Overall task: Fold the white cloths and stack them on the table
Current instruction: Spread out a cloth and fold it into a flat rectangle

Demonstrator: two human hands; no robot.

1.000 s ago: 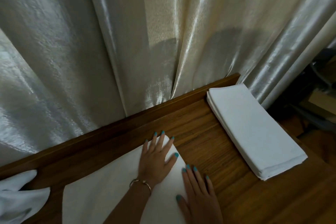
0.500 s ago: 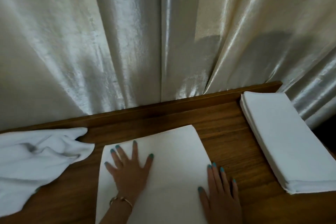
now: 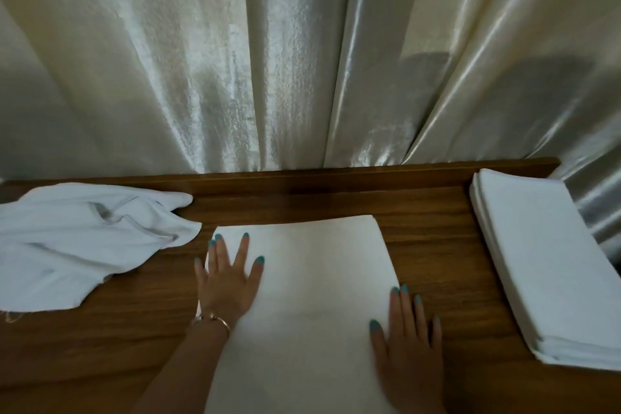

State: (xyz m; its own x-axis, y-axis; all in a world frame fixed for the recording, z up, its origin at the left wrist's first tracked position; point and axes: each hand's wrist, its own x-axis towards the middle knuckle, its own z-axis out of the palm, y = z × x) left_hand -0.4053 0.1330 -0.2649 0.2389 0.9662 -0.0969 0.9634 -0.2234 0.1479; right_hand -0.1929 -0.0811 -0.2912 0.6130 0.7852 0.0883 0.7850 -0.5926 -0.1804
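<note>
A white cloth (image 3: 312,286) lies flat and smooth on the wooden table (image 3: 433,245) in front of me. My left hand (image 3: 228,282) presses flat on its left edge, fingers spread. My right hand (image 3: 408,343) lies flat on its right edge, partly on the wood. A neat stack of folded white cloths (image 3: 551,262) sits at the right end of the table. A crumpled pile of unfolded white cloth (image 3: 84,239) lies at the left.
A shiny cream curtain (image 3: 302,60) hangs right behind the table's raised back edge (image 3: 336,175). Bare wood shows between the flat cloth and the stack, and in front of the crumpled pile.
My left hand has slid from the cloth's right corner across to its left edge. The view has swung left, bringing the crumpled pile fully in. My right hand stays at the right edge.
</note>
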